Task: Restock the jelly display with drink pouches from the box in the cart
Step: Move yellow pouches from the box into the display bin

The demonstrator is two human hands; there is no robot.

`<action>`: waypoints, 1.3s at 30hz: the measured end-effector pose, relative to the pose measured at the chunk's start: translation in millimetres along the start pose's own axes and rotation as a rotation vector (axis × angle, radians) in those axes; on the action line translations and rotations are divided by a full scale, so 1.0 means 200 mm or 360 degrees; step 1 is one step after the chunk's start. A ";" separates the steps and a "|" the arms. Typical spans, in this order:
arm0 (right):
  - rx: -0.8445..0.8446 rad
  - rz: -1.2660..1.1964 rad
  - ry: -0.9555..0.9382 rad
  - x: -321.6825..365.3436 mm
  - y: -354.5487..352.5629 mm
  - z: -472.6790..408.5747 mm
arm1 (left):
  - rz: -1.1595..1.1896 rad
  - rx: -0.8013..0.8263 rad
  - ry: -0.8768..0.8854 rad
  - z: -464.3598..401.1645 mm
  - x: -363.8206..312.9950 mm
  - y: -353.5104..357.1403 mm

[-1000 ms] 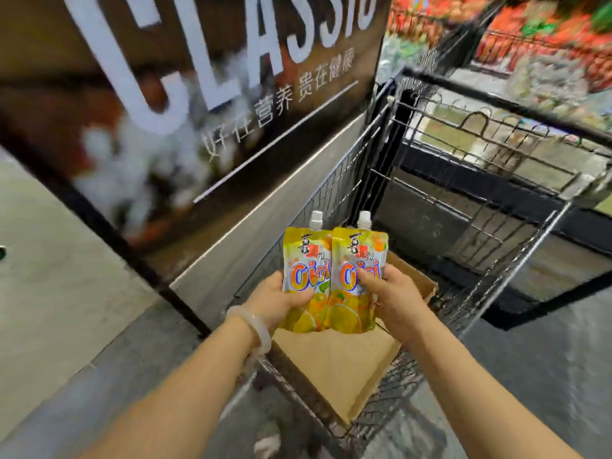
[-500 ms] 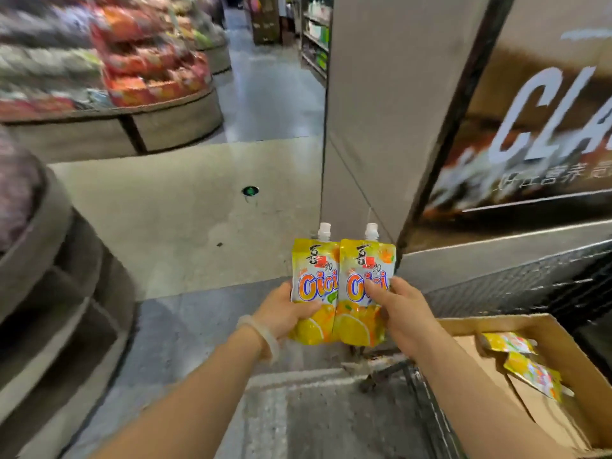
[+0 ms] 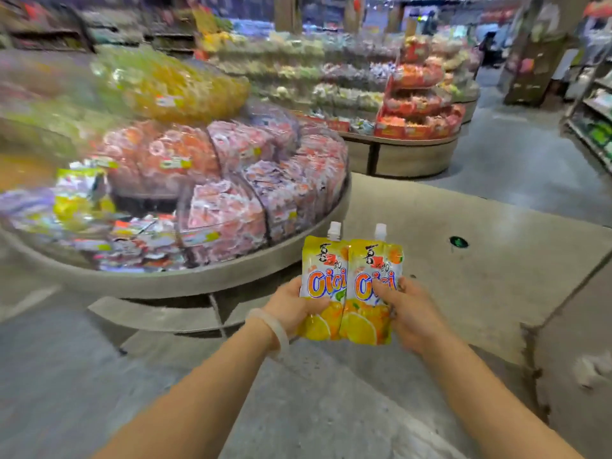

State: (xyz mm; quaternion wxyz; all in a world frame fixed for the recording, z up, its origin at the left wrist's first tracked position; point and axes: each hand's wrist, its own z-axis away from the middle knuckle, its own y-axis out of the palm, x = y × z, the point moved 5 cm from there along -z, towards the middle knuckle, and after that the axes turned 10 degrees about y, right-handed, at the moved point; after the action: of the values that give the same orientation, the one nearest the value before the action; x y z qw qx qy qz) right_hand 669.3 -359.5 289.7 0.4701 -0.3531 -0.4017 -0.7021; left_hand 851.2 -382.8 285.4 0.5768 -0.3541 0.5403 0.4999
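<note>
Head view: both pouches (image 3: pixel 351 286) upright, spouts up.

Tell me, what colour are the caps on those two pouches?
White, seen in the head view: left cap, right cap.

Well beyond the fingers, up and right of them, a second round stand (image 3: pixel 410 154) carries red snack boxes (image 3: pixel 414 104). A small green floor marker (image 3: pixel 458 242) lies right of the fingertips on grey floor (image 3: pixel 496 293). Shelving (image 3: pixel 592 127) lines the far right edge.

Yellow-orange drink pouches (image 3: pixel 351 286) with white caps (image 3: pixel 334 230); pale bracelet (image 3: pixel 276 329).
</note>
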 end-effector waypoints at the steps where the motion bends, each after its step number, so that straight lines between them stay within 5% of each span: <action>1: 0.0075 0.0039 0.0001 -0.01 0.16 -0.03 | 0.0031 -0.0083 0.0026 0.03 -0.03 -0.14; 14: 0.0755 0.0440 0.0217 -0.30 1.79 -0.36 | 0.0175 -0.0959 0.0074 0.32 -0.08 -1.63; 25: 0.0959 0.0499 0.0236 -0.25 2.91 -0.95 | 0.0211 -0.1227 0.0202 -0.06 -0.40 -2.64; 34: 0.0830 0.0485 0.0145 -0.27 3.62 -1.36 | 0.0223 -0.1197 0.0284 -0.41 -0.57 -3.40; 39: 0.0420 0.0343 -0.0077 -0.23 3.92 -1.68 | 0.0180 -0.1054 0.0264 -0.81 -0.66 -3.90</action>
State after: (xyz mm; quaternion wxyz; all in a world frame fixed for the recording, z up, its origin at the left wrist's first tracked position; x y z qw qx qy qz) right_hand 1384.2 -827.3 288.1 0.5752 -0.3462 -0.4613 -0.5801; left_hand 1566.2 -756.8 284.7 0.3561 -0.5310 0.4124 0.6490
